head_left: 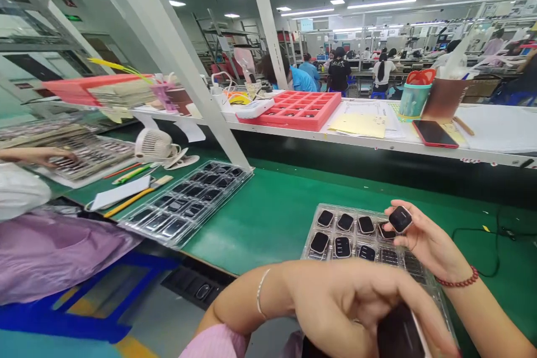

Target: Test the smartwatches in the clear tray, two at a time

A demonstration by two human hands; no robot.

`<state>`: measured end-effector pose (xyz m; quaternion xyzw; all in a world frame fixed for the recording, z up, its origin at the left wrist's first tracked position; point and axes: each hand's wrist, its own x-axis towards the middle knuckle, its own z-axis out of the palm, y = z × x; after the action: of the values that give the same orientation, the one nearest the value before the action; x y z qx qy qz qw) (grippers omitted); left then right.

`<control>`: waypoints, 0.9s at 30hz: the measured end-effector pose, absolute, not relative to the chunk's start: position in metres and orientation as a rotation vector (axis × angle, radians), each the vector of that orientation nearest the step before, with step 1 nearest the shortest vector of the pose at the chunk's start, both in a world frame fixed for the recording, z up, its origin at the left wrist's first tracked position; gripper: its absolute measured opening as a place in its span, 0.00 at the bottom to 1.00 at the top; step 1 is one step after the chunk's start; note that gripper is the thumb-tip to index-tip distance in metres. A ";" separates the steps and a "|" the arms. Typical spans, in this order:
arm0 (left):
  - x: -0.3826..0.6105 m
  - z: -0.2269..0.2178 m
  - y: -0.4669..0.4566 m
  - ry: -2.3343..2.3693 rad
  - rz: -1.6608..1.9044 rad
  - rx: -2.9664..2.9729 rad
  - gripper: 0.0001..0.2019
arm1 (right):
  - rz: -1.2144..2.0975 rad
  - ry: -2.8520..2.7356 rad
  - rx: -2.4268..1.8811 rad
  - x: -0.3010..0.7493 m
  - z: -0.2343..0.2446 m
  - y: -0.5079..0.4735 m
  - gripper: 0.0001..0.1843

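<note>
My right hand [423,240] pinches a small black square part [400,218] just above the far right of a clear plastic tray [312,233]. The tray lies on the green mat and holds several of the same black parts [343,246] in its pockets. My left hand [352,302] is close to the camera at the bottom, fingers curled around a dark flat object [398,335] with a pale edge that I cannot name. A thin bracelet sits on my left wrist and a red bead bracelet on my right.
A second clear tray [184,204] of dark parts lies to the left on the mat. A co-worker's hand [46,155] rests on trays at far left, beside a small white fan [153,145]. A raised white shelf carries a red tray [300,109], papers and a red phone [434,134].
</note>
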<state>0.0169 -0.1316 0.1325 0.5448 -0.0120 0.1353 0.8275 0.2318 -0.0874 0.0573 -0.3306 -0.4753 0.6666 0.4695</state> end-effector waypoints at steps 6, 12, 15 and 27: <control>0.023 0.109 -0.066 0.561 0.912 1.245 0.31 | 1.929 -1.129 -0.477 0.202 0.114 -0.170 0.24; 0.045 0.052 -0.030 0.717 0.756 1.209 0.32 | 2.021 -1.088 -0.480 0.194 0.122 -0.199 0.25; 0.044 0.052 -0.034 0.728 0.756 1.256 0.30 | 2.045 -1.095 -0.486 0.194 0.121 -0.200 0.24; 0.047 0.050 -0.039 0.832 0.823 1.416 0.21 | 1.411 -1.216 -1.077 0.244 0.045 -0.081 0.24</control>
<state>0.0466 -0.0388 0.0502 0.6124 0.3601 0.3559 0.6071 0.2439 -0.0814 0.0450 -0.4404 -0.4973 0.5769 0.4753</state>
